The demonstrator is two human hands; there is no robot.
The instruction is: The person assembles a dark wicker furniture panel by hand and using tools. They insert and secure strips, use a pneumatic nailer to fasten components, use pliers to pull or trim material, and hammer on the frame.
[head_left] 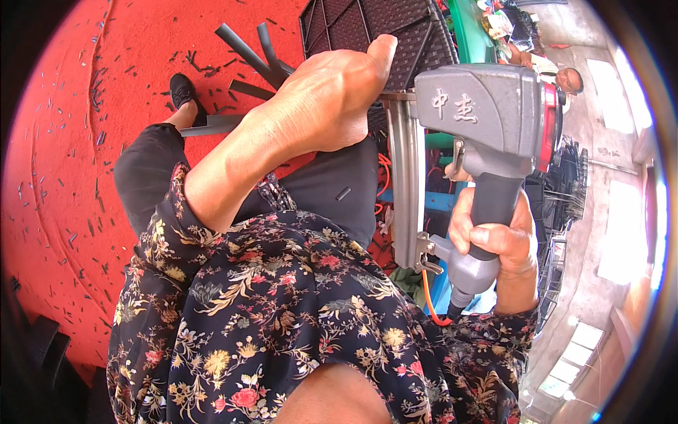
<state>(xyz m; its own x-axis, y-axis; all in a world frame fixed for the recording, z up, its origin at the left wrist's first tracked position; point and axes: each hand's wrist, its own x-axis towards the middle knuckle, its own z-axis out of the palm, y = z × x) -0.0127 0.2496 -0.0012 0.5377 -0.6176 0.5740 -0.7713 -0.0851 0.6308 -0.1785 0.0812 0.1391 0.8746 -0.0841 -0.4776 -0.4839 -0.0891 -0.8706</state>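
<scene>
The right hand [505, 244] is wrapped round the handle [496, 201] of one grey staple gun [477, 106]. Apart from it, the left hand [328, 95] is curled (fingertips hidden, so I cannot tell its hold). The nose [400, 96] points left, just beside the left hand; one long magazine [406, 184] runs back to the handle's foot. Beyond lie one woven panel [420, 42] and, leftward, at least four dark strips [244, 49].

Nail gun [480, 116]: grey body, black handle, red rear band; raised, nose close to the woven panel's [422, 39] near edge. Panel: dark, crossed by thin bars. Flat dark strips [244, 51]: fanned out alongside.
</scene>
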